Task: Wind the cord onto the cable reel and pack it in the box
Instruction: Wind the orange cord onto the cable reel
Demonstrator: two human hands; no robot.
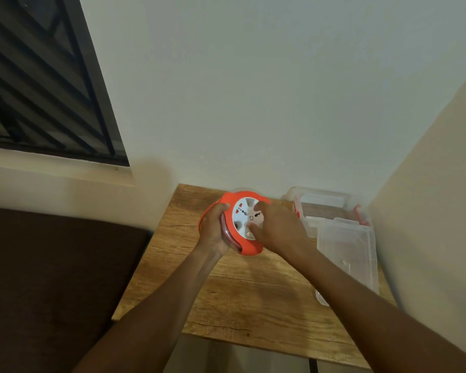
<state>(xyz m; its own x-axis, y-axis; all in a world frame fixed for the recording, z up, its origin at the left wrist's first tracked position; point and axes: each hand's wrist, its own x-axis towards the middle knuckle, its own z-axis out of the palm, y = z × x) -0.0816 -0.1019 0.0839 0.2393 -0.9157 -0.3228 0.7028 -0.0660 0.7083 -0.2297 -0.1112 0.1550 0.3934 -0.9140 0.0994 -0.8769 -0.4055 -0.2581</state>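
Note:
An orange cable reel [249, 249] with a white round face [242, 214] is held above the wooden table [248, 297]. My left hand [213, 230] grips its left rim, where a dark red band of wound cord shows in the slot. My right hand [277, 227] rests on the white face, fingers pressed onto it near the centre. A clear plastic box [347, 254] stands open at the table's right side. No loose cord is visible.
The box's clear lid [323, 203] with orange clips lies behind the box against the wall. Walls close the table in at the back and right. A dark brown cushion [51, 278] lies to the left, below a barred window [38, 90].

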